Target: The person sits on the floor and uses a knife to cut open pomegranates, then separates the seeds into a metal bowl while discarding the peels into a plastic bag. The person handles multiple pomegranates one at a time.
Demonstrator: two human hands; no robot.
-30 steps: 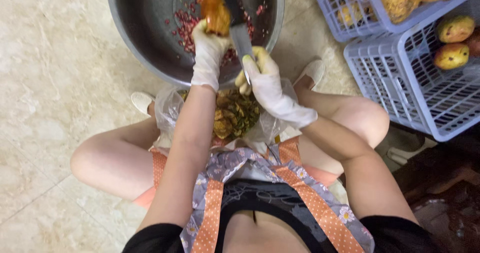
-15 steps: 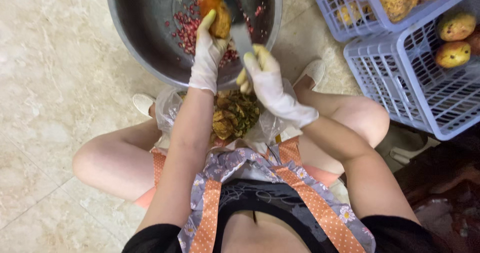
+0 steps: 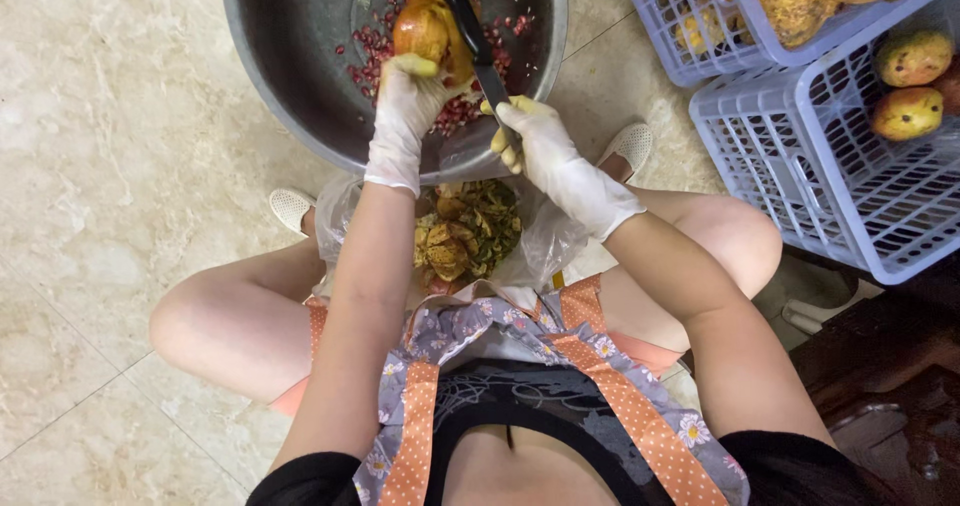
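Observation:
My left hand (image 3: pixel 408 101), in a white glove, grips a yellow-orange pomegranate (image 3: pixel 428 28) over a big grey metal basin (image 3: pixel 290 56). My right hand (image 3: pixel 540 144), also gloved, holds a dark knife (image 3: pixel 478 48) whose end rests against the fruit's right side. Red seeds (image 3: pixel 455 116) lie scattered on the basin's bottom. Below the hands, between my knees, a clear plastic bag (image 3: pixel 545 251) holds yellow-brown peel scraps (image 3: pixel 468 231).
Two lilac plastic crates (image 3: pixel 800 166) stand at the right, with yellow fruits (image 3: pixel 905 111) inside. A marble tile floor (image 3: pixel 110 166) spreads to the left. I sit low, wearing an orange dotted apron (image 3: pixel 600 376), knees apart. Dark wood (image 3: pixel 880 386) shows at lower right.
The fruit has turned in my left hand and shifted slightly. The knife has moved from beside the fruit to up against its right side.

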